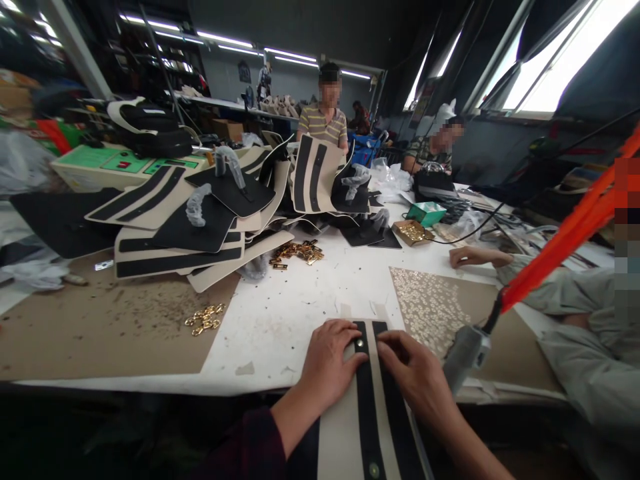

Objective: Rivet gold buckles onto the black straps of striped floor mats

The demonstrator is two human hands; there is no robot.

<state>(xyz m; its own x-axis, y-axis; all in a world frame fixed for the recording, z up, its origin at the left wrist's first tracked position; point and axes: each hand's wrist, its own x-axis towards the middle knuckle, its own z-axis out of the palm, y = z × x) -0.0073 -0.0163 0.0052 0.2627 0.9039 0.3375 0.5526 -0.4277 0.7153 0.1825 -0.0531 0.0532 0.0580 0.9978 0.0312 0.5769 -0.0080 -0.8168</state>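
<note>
A beige panel with two black stripes [381, 407] lies over the table's front edge, its near end running down out of the frame. My left hand [333, 357] rests on the panel's left side, with thumb and fingers apart around a round metal snap [359, 343] on the left stripe. At the right stripe, my right hand [413, 367] has its thumb and index finger pinched together near the far end; whatever may be between the fingertips is too small to make out. A second snap [373, 470] shows lower on the left stripe.
Striped panels [180, 250] are piled at the back left, near gold clasps [205, 319] and metal plates [300, 252]. Small pieces cover a brown board [475, 347] at right, beside a grey tool with an orange cord [467, 353]. Another person's hand [477, 257] rests behind it.
</note>
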